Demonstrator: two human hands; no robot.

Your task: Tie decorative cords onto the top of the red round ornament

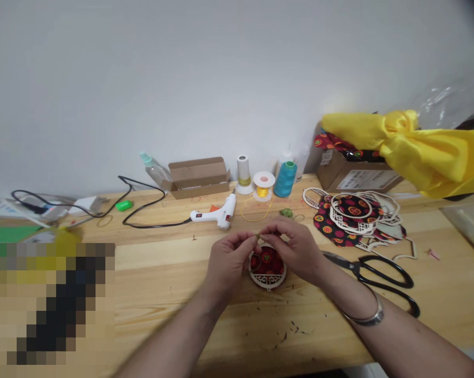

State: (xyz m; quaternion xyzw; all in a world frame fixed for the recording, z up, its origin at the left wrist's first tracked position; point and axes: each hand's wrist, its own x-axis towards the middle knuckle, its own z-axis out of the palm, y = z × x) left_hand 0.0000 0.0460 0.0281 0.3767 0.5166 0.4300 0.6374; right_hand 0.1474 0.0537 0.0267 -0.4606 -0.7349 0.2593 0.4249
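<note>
Left hand (229,261) and right hand (299,252) pinch a tiny piece (257,237) above ornament (268,264), scissors (355,267) beside.

Table (150,294): pale wood planks, butted against a white wall.

Back row, left to right: clear spray bottle (155,169) on its side, open cardboard box (197,177), white spool (244,174), yellow thread reel (263,185), teal thread cone (285,178), second cardboard box (355,176).

Mid-table: white glue gun (217,214), its black cord (142,210) looping away left. Small green object (123,205) and white adapter (85,203) near the cord. Green sheet (4,236) at the left edge.

Right: heap of pale cut-out frames and red patterned fabric (355,215); black scissors (379,275) just in front of it.

Centre front: round framed ornament (267,268), lying flat.
</note>
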